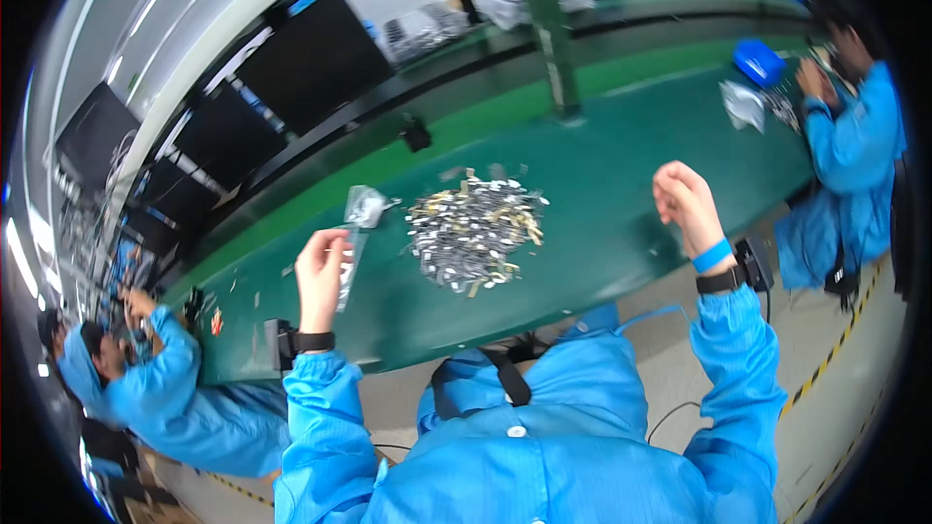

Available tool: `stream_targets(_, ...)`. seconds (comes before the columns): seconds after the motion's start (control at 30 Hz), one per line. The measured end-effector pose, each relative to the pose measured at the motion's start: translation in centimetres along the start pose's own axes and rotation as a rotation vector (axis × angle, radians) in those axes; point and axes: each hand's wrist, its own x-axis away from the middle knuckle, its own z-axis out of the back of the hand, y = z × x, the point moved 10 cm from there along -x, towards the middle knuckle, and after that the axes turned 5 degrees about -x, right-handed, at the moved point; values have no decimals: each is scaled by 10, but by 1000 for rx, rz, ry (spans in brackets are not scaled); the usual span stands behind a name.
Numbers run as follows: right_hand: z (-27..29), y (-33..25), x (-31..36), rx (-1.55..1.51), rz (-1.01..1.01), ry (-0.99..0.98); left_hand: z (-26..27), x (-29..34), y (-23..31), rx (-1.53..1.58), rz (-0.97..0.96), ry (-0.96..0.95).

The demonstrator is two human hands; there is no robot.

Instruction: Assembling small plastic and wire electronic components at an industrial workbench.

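On the green table (602, 233) in front of me lies a wide heap of small metallic pieces (474, 233), silver, black, white and gold-coloured. They are too small to name. My left hand (320, 267) is raised left of the heap, its fingers curled. Beside and partly behind those fingers is a clear plastic bag (364, 218) with something whitish in its far end. Whether the hand grips the bag's edge, I cannot tell. To the right of the heap my right hand (684, 204) hovers above the table, apart from the pieces, fingers curled in with nothing visible in them.
A green post (549, 39) rises behind the heap, and a small black object (416, 133) stands near dark monitors (316, 58). Co-workers in blue sit at left and right. By the right one are a blue bin (759, 63) and a whitish bag (743, 105).
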Motion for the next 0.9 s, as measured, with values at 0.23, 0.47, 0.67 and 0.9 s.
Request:
stream_targets(0.23, -44, 30, -38, 111, -39, -50, 20, 0, -73, -42, 164, 90)
stream_targets(0.47, -75, 62, -70, 152, -49, 2, 18, -23, -87, 92, 76, 331)
stream_targets(0.67, -101, 73, -93, 202, -45, 8, 24, -43, -93, 422, 164, 554)
stream_targets(0.9, -131, 83, -112, 271, -56, 11, 30, -66, -88, 420, 129, 576)
